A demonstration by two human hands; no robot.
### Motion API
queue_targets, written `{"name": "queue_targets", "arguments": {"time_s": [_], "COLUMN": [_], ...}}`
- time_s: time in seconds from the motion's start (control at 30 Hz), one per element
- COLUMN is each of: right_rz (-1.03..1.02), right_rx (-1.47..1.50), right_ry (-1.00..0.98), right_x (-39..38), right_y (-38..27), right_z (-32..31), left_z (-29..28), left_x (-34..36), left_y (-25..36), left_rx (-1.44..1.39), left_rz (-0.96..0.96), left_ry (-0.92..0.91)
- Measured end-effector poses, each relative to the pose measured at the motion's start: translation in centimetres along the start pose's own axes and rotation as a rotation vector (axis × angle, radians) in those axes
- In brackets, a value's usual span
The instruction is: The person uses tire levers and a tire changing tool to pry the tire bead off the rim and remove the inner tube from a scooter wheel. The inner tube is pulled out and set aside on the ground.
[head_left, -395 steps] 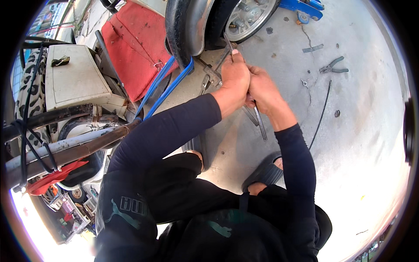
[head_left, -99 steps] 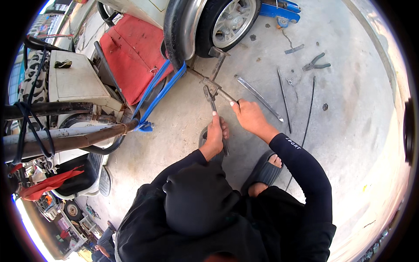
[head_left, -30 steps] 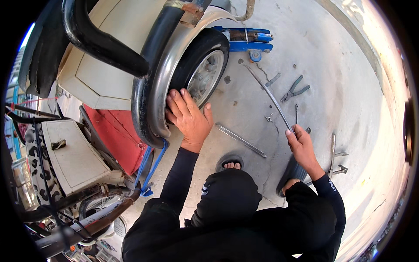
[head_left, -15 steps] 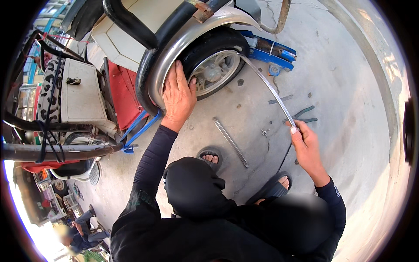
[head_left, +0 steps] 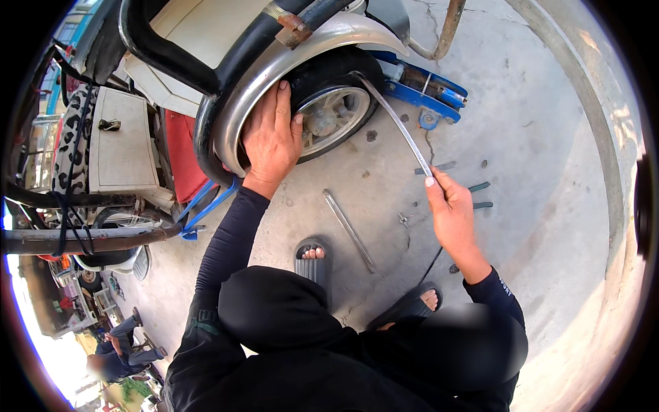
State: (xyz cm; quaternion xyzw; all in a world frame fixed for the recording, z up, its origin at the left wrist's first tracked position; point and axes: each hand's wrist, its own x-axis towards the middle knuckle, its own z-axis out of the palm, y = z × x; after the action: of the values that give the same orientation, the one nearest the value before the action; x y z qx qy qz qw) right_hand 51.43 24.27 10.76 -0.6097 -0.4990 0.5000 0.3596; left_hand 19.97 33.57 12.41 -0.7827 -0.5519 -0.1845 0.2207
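Observation:
A wheel with a black tire [head_left: 312, 79] and a pale spoked rim [head_left: 324, 120] sits under a shiny metal fender [head_left: 268, 65]. My left hand [head_left: 271, 137] lies against the tire's near left side, fingers stretched out, with the fingertips under the fender's edge. In my right hand [head_left: 453, 213] is a long silver tire lever [head_left: 398, 123], gripped at its near end. Its far, curved end rests on the right side of the tire, near the rim; whether the tip goes under the bead I cannot tell.
A blue floor jack [head_left: 425, 93] stands right behind the wheel. On the concrete lie a second metal lever [head_left: 349, 230], a flat grey bar [head_left: 436, 167], green-handled pliers [head_left: 484, 204] and a small metal piece [head_left: 404, 220]. Blue straps [head_left: 209, 206] hang at left. Someone sits far left.
My right hand has moved left and slightly up with the lever, whose far end has shifted from the rim's edge onto the tire. My left hand stays against the tire. The view has shifted a little.

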Motion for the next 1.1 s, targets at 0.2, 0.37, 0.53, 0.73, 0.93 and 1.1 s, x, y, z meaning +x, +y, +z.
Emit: {"name": "queue_targets", "arguments": {"time_s": [0.2,0.37,0.53,0.73,0.93,1.1], "right_rz": [-0.154,-0.366,-0.462,-0.208,-0.203,-0.549], "right_rx": [-0.135,-0.373,-0.409,-0.16,-0.256,-0.445], "right_ry": [0.062,0.066,-0.006,0.113,0.134,0.134], "right_x": [0.0,-2.5,-3.5,-4.3,-1.2,-1.0], "right_y": [-1.5,-3.1,-3.5,-1.2,-2.7,-3.6], "right_z": [1.5,1.7,2.2,-0.3,1.7,3.9], "left_z": [0.4,0.9,-1.9,-1.0,0.1,0.6], "left_x": [-2.4,-9.3,-5.8,0.9,0.4,-7.6], "left_y": [-1.0,-0.4,0.5,-0.5,0.3,-1.2], "left_rx": [0.03,0.005,-0.078,0.012,-0.036,0.005], "left_rz": [-0.046,-0.073,0.108,0.059,0.012,-0.148], "left_ry": [0.019,-0.065,-0.097,0.015,-0.014,0.002]}}
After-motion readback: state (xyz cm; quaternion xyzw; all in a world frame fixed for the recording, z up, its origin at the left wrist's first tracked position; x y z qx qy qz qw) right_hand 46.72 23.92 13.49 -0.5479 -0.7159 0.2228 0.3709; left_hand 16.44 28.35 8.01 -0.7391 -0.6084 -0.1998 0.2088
